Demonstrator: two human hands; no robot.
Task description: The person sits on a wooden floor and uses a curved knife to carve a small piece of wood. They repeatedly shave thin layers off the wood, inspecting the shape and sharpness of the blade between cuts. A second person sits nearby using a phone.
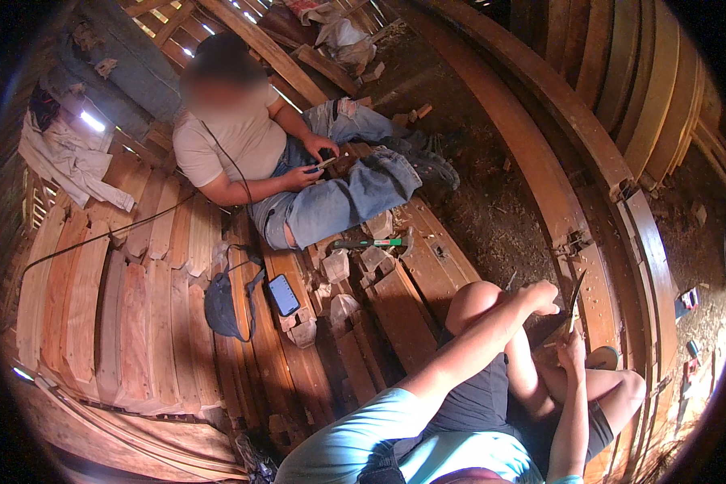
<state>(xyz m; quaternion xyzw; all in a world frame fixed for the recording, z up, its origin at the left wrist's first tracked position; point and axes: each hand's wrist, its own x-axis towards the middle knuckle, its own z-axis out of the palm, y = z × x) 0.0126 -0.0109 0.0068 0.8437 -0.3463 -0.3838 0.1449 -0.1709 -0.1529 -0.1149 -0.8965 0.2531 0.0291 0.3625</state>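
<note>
My right hand (571, 352) is closed around the pale lower end of a narrow tool with a thin dark blade (579, 292), which points up and away from me. Its exact kind is too small to tell. To the left of the blade, my left hand (543, 298) is curled into a fist above my knee. Whatever it may hold is hidden by the fingers. Both hands are close to a notched wooden beam (597, 302) with shavings on it.
Across from me a person (230, 133) sits on timber holding a small device. A green-and-black hammer (371, 242), a lit phone (283, 294) and a dark bag (227, 302) rest on the planks. Stacked boards (133, 323) stand left; long curved beams (508, 133) run along the right.
</note>
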